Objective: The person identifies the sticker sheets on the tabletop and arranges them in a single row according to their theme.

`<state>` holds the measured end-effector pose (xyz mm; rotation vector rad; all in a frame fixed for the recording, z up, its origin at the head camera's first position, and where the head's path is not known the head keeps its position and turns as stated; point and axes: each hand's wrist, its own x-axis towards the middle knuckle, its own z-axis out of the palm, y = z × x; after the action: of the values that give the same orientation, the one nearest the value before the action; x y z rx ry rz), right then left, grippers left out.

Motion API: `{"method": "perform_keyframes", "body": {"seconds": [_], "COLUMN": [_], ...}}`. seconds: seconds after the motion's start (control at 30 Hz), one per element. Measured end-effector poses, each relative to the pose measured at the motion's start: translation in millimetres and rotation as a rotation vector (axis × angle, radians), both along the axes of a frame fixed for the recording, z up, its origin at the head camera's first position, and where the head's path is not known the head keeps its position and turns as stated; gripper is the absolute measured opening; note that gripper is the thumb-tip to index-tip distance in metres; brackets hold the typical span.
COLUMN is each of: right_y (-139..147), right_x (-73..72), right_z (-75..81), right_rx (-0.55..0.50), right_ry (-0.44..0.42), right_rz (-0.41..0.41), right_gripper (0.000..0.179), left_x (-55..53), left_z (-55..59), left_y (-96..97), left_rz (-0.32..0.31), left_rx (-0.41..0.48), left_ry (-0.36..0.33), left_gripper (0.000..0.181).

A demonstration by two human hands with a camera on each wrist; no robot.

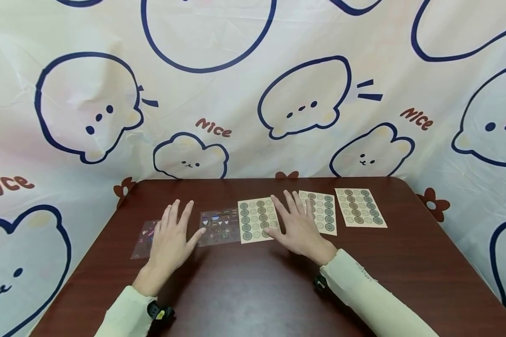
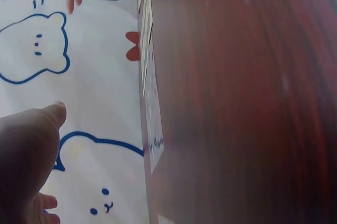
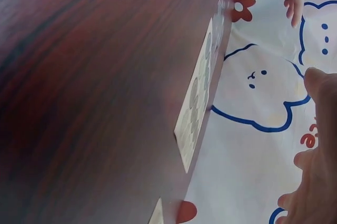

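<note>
My left hand (image 1: 170, 241), fingers spread and holding nothing, is held over the table. It overlaps a clear sheet with small pink and dark prints (image 1: 142, 245) in the head view. To its right lies a second clear sheet with small coloured prints (image 1: 219, 229). My right hand (image 1: 299, 229) is also spread and empty. It partly covers a cream sheet of round stickers (image 1: 249, 224) and another such sheet (image 1: 328, 213) behind its fingers. A third cream sheet (image 1: 360, 208) lies farther right. Both wrist views show the hands (image 2: 26, 150) (image 3: 321, 145) raised above the tabletop.
The dark red-brown wooden table (image 1: 253, 290) has its far edge just behind the row of sheets. A white cloth with blue bear drawings (image 1: 244, 98) hangs behind and along both sides. Each wrist wears a dark strap (image 1: 158, 311) at the pale sleeve.
</note>
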<state>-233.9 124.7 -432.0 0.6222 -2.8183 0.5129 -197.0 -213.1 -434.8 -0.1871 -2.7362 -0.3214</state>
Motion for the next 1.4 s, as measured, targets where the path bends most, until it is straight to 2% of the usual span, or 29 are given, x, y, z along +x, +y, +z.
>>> {"method": "perform_keyframes", "body": {"seconds": [0.2, 0.53, 0.7, 0.97, 1.23, 1.4], "right_y": [-9, -27, -37, -57, -75, -83], "right_x": [-3.3, -4.7, -2.6, -0.7, -2.0, -5.1], "right_z": [3.0, 6.3, 3.6, 3.3, -3.3, -9.5], "right_rx": [-0.001, 0.001, -0.015, -0.002, -0.001, 0.028], "right_ry": [-0.015, -0.101, -0.105, -0.108, -0.156, -0.162], "right_rz": [0.023, 0.063, 0.092, 0.127, 0.142, 0.161], "right_gripper": [0.088, 0.089, 0.086, 0.082, 0.086, 0.085], "left_x": [0.4, 0.0, 1.3, 4.7, 7.1, 4.7], "left_z": [2.9, 6.7, 6.8, 4.9, -1.6, -1.9], "left_y": [-17.5, -42.5, -54.1, -75.1, -93.0, -102.3], "left_rz": [0.025, 0.054, 0.071, 0.075, 0.090, 0.080], "left_rx": [0.017, 0.067, 0.077, 0.092, 0.099, 0.095], "left_ry": [-0.023, -0.027, -0.074, -0.194, -0.245, -0.241], "left_gripper": [0.081, 0.074, 0.073, 0.071, 0.071, 0.070]}}
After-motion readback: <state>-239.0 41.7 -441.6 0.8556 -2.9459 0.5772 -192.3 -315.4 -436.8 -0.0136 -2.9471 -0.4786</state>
